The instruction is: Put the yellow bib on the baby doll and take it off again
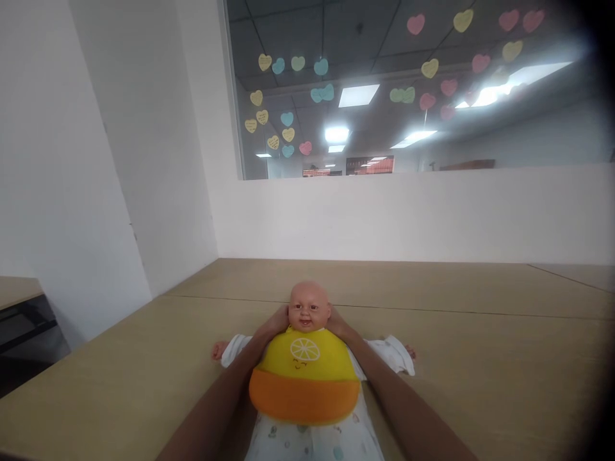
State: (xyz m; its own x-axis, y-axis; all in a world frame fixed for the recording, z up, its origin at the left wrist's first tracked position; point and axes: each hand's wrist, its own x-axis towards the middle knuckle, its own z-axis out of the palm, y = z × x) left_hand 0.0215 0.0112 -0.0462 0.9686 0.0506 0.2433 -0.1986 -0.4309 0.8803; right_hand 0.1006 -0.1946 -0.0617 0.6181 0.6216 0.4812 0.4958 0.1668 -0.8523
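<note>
A bald baby doll [310,301] lies face up on the table, its head toward the wall. It wears a white patterned outfit [312,442], and its arms stretch out to both sides. A bib [307,352], yellow with a citrus-slice print and an orange pocket along the bottom, covers its chest. My left hand [278,320] reaches to the left side of the doll's neck, by the bib's upper edge. On the other side, my right hand [337,321] is at the neck too. The fingers of both hands are hidden behind the doll's head and neck.
The wooden table [120,358] runs back to a white wall [384,218], with a seam across it. Above is a window [365,128] dotted with several heart-shaped notes. Another table [19,291] stands at the far left, beyond a wall corner.
</note>
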